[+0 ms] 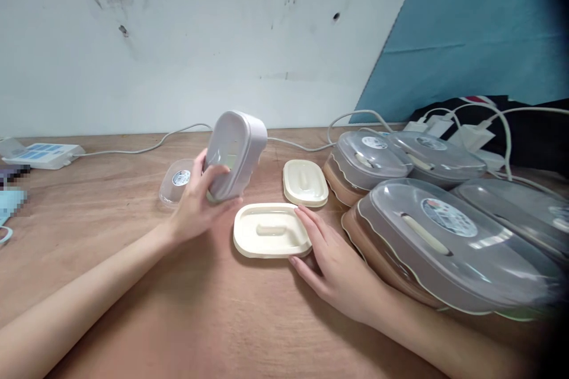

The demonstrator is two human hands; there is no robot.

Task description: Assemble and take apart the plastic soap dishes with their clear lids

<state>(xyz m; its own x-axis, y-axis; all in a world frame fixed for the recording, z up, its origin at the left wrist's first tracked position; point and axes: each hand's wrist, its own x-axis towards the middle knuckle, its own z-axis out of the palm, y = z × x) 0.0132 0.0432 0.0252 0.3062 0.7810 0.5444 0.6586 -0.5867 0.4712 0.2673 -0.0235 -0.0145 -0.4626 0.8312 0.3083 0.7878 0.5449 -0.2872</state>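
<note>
Across the brown wood-grain tabletop (146, 325), a white cable (153, 147) runs below a stained pale wall (213, 47), with a blue sheet (471, 41) hanging at right. 4 grey lidded containers (377, 237) crowd that side. The left hand (198, 201) grasps a pale container (255, 142), tilted, its thumb across the near face; just behind that hand lies a clear lid (169, 186) with a round label. The right hand (331, 254) grips the near cream lid (251, 243) by its right end, thumb opposite fingers; beyond sits another cream lid (315, 180).
</note>
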